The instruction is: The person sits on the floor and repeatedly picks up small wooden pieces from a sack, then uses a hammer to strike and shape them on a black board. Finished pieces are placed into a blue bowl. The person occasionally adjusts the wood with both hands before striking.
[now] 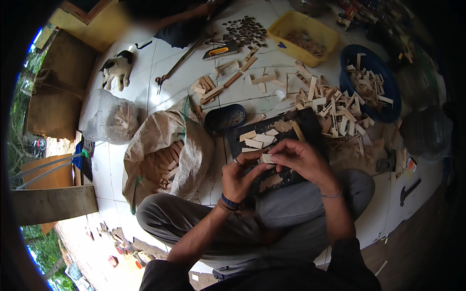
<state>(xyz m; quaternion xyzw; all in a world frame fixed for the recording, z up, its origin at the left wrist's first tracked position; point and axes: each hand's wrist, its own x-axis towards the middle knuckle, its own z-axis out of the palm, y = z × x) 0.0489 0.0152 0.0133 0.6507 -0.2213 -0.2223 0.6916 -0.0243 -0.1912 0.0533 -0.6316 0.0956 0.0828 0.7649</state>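
Observation:
A small pale wooden block (266, 158) is pinched between my two hands above my lap. My left hand (239, 178) closes on its left end, thumb and fingers together. From the other side my right hand (305, 164) grips the same block with its fingertips. Beneath them lies a dark board (310, 127), smeared with brownish dust. Several loose pale wooden blocks (262, 139) rest on that board just beyond my fingers. The hands partly hide the block and the board's near part.
An open woven sack (162, 123) with wood pieces stands left, by a dark oval dish (224, 118). A heap of wooden strips (340, 114), a blue tub (394, 99) and a yellow basin (310, 29) lie right. Farther off are a handsaw (221, 51), a cat (117, 70) and another person's arm (189, 13).

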